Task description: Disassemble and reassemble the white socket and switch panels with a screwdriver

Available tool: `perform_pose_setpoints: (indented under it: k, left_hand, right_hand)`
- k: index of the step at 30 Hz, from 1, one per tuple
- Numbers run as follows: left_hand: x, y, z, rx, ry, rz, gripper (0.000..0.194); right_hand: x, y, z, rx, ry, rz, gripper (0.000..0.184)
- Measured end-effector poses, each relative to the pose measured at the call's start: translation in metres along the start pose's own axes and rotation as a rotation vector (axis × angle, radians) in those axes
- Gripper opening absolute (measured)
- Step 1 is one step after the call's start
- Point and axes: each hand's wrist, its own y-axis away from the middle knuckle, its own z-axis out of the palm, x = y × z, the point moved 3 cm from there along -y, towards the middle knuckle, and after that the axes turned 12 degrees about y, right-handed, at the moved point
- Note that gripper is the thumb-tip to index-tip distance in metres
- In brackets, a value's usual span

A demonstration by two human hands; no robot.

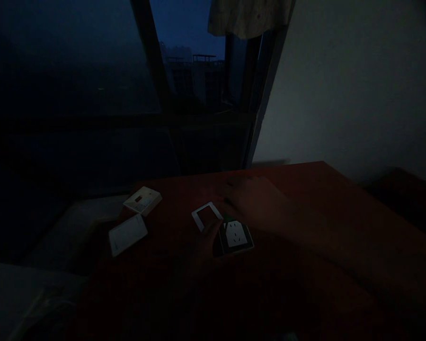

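A white wall socket point(236, 234) with a dark surround lies on the reddish table. My left hand point(208, 251) is in deep shadow at its left side, fingers and thumb curved around its edge. Just beyond those fingers is a white square frame point(198, 220) with an open middle; the fingers cover its near corner. My right hand point(250, 199) is above the far edge of the socket, back of the hand up and fingers curled in. Something green point(228, 218) shows below it at the socket's corner. Whatever the right fingers hold is hidden in the dark.
On the left of the reddish table point(298, 182) are a white box-shaped back piece point(144, 200) and a flat white plate point(128, 234). A dark window point(191, 85) stands behind the table, and a pale wall point(348, 85) rises at the right.
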Motion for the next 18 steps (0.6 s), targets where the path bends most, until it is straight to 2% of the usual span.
perform_pose_setpoints:
  k: [2,5,9,12,16,18]
  left_hand:
    - [-0.0006,-0.0002,-0.0001,-0.006,0.016,0.005,0.081]
    - [-0.0036,-0.0008,-0.0003,-0.031,0.024,0.028,0.082]
    - [-0.0077,-0.0010,0.0002,-0.031,0.002,0.006,0.081]
    - [-0.0066,-0.0009,0.0005,-0.011,-0.005,-0.010,0.080]
    - [-0.0052,-0.0005,0.0002,-0.023,-0.003,0.012,0.080]
    - [-0.0060,-0.0002,0.0000,-0.040,-0.015,0.006,0.080]
  right_hand:
    - [0.0001,0.0009,-0.0010,-0.003,-0.006,0.007,0.031]
    - [-0.0005,0.0041,-0.0043,0.033,-0.114,-0.062,0.022]
    - [-0.0008,0.0050,-0.0042,0.023,-0.205,-0.125,0.021]
    - [-0.0007,0.0016,-0.0015,0.012,-0.153,-0.088,0.022]
    - [0.0002,-0.0009,0.0002,-0.003,-0.042,-0.028,0.032]
    - [0.0002,0.0000,-0.0014,0.021,-0.088,-0.059,0.026]
